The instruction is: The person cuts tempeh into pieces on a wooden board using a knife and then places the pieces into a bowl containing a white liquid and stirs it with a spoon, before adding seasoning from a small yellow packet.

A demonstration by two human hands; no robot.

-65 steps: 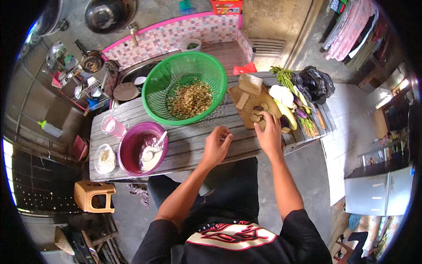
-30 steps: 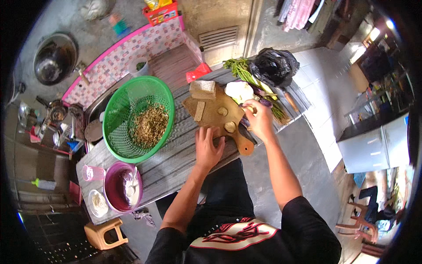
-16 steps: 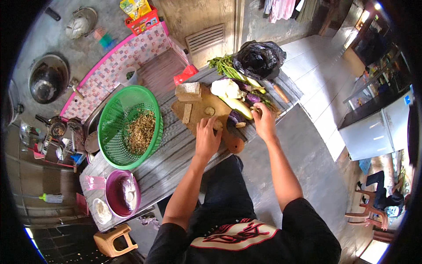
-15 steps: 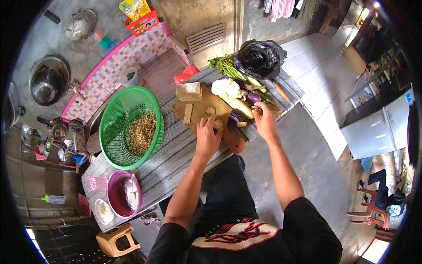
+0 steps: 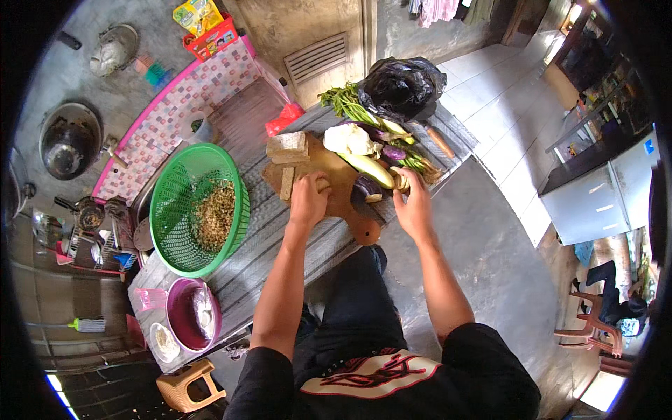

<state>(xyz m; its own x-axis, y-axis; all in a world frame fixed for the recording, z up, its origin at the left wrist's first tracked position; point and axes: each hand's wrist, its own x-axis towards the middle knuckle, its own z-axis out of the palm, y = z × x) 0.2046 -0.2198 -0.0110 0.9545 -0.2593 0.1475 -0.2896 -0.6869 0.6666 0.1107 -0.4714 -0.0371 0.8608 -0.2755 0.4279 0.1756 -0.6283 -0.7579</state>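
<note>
My left hand (image 5: pixel 309 199) rests at the left of a wooden cutting board (image 5: pixel 339 187), fingers curled in; what they hold, if anything, is hidden. Beside it lies a thin slice of speckled tan block, like tempeh (image 5: pixel 287 183), with thicker blocks (image 5: pixel 288 148) behind. My right hand (image 5: pixel 414 203) is at the board's right, its fingers closed around small pale tan pieces (image 5: pixel 401 183). Just by those fingers are a long pale yellow-green vegetable (image 5: pixel 365 168) and a dark purple eggplant (image 5: pixel 368 187). A white cauliflower (image 5: pixel 350 140) sits farther back.
A green basket (image 5: pixel 240 231) with brown crumbly bits stands left, near a purple bowl (image 5: pixel 177 297) and a small white dish (image 5: pixel 165 344). Leafy greens (image 5: pixel 346 103), a black plastic bag (image 5: pixel 402 87) and a wooden-handled tool (image 5: pixel 441 142) lie toward the table's far right.
My left hand has moved left, toward the tempeh slice, and curled. Pale pieces that lay around it on the board no longer show there. Several now show in my right hand.
</note>
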